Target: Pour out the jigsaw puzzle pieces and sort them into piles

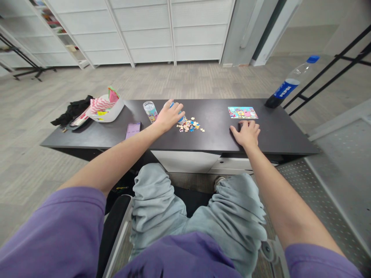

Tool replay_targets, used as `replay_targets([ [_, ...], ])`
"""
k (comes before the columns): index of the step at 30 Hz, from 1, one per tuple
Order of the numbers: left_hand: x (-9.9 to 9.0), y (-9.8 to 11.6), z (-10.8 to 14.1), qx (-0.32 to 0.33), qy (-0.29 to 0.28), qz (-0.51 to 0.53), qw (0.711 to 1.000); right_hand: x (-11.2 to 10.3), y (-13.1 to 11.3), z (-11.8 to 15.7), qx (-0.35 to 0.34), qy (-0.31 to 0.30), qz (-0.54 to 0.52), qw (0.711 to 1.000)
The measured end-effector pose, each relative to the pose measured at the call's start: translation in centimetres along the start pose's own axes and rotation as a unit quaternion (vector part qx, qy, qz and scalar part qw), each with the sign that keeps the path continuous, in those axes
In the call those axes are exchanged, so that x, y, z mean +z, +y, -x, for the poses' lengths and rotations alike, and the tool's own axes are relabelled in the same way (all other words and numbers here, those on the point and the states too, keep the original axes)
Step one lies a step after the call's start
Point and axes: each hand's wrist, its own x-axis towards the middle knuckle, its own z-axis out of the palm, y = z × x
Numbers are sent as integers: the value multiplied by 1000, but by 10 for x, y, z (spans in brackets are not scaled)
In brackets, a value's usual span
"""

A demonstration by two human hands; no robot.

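Gripping the blue-ended container (182,119) beside the left of the puzzle pieces (189,125), the left hand (170,115), well apart from the right hand (247,133) resting loosely spread on the tabletop (214,135), could scatter pieces by swinging the container rightward too briskly.

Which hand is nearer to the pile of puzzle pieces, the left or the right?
Left. The left hand is close beside the pile of puzzle pieces, on its left; the right hand is farther off to its right, near the picture card.
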Motion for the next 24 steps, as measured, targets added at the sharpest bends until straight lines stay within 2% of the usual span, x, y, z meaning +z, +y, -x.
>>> replay_targets([
  [7, -8, -21, 7, 11, 9, 73, 997, 4, 3, -1, -8, 3, 4, 1000],
  [12, -20, -33, 24, -50, 40, 165, 984, 5, 4, -2, -10, 8, 5, 1000],
  [14, -25, -26, 39, -98, 84, 202, 971, 5, 4, -2, -8, 6, 7, 1000],
  [17, -33, 0, 69, -157, 165, 264, 937, 5, 3, -2, -3, 2, 13, 1000],
  [21, -49, 34, 104, -171, 241, 315, 902, 4, 2, -2, 1, 0, 19, 1000],
  [24, -61, 43, 116, -169, 280, 323, 888, 3, 2, -2, 4, 1, 20, 1000],
])
